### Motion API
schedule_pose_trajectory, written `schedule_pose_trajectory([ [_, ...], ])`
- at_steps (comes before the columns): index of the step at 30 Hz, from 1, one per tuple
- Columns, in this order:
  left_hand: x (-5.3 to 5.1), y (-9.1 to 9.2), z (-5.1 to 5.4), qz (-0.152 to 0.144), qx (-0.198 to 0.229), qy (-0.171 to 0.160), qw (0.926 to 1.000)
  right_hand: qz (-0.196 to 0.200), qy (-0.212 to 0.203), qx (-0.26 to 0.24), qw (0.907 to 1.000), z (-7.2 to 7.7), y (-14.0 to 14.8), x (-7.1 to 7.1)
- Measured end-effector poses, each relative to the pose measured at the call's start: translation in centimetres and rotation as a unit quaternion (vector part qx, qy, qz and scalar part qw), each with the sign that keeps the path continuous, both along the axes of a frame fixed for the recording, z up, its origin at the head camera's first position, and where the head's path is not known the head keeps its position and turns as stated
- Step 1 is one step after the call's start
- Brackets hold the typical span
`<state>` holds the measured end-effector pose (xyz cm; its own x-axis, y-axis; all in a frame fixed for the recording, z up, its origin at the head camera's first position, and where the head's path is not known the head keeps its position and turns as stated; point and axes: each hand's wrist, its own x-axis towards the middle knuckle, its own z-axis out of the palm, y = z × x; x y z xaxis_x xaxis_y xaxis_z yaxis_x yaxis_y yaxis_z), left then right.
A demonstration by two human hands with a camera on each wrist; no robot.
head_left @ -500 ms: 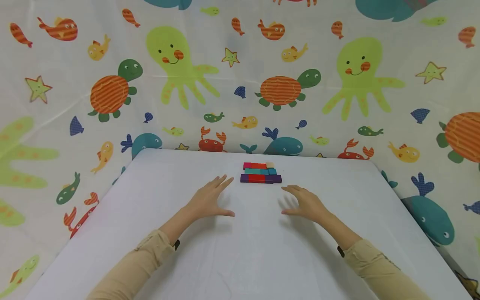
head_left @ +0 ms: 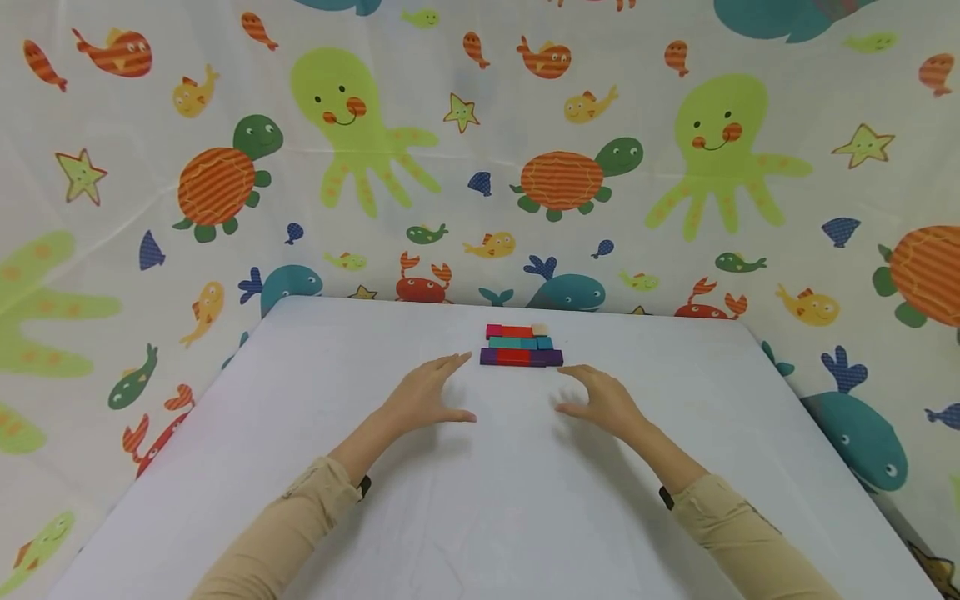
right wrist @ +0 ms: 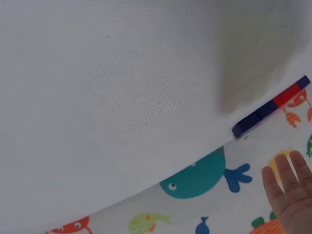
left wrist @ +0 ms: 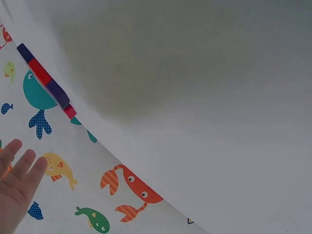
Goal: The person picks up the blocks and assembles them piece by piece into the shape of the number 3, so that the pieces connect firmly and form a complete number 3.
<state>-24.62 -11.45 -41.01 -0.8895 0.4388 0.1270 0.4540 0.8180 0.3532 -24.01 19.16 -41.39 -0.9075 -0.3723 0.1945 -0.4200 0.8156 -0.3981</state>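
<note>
Three rows of small coloured blocks lie close together toward the back of the white table [head_left: 517, 483]. The front row [head_left: 513, 357] is purple, red and purple; the middle row [head_left: 510, 342] is teal and blue; the back row [head_left: 516, 331] is pink, red and cream. My left hand [head_left: 420, 396] hovers left of the front row, fingers stretched and thumb apart. On the other side, my right hand [head_left: 607, 402] mirrors it, fingertips near the row's right end. Neither holds anything. Both wrist views show the purple-red front row [left wrist: 43, 75] beyond spread fingers [right wrist: 287, 180].
Behind the table hangs a white cloth [head_left: 457, 217] printed with sea animals. It meets the table's back edge just past the blocks. Shadows of both arms fall on the tabletop.
Both hands have moved slightly forward, closer to the blocks, and a little inward toward each other. The blocks have stayed in place.
</note>
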Motion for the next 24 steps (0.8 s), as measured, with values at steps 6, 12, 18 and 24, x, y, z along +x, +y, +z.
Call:
schedule_pose_trajectory([
  [6,-0.3,0.3,0.5,0.004,0.002,0.015,0.9999,-0.011,0.000,-0.018,0.9998,0.2,-0.5,-0.5],
  [12,-1.1,0.5,0.7,0.007,0.014,0.014,0.9998,-0.017,-0.022,-0.036,0.9990,0.2,-0.6,-1.3],
  [18,-1.9,0.4,0.7,0.012,0.025,0.029,0.9992,-0.019,-0.009,-0.055,0.9983,0.1,-0.6,-2.0],
  [24,-2.3,0.4,0.5,0.023,0.042,0.037,0.9981,-0.008,0.021,-0.077,0.9968,-0.3,-0.6,-2.6],
])
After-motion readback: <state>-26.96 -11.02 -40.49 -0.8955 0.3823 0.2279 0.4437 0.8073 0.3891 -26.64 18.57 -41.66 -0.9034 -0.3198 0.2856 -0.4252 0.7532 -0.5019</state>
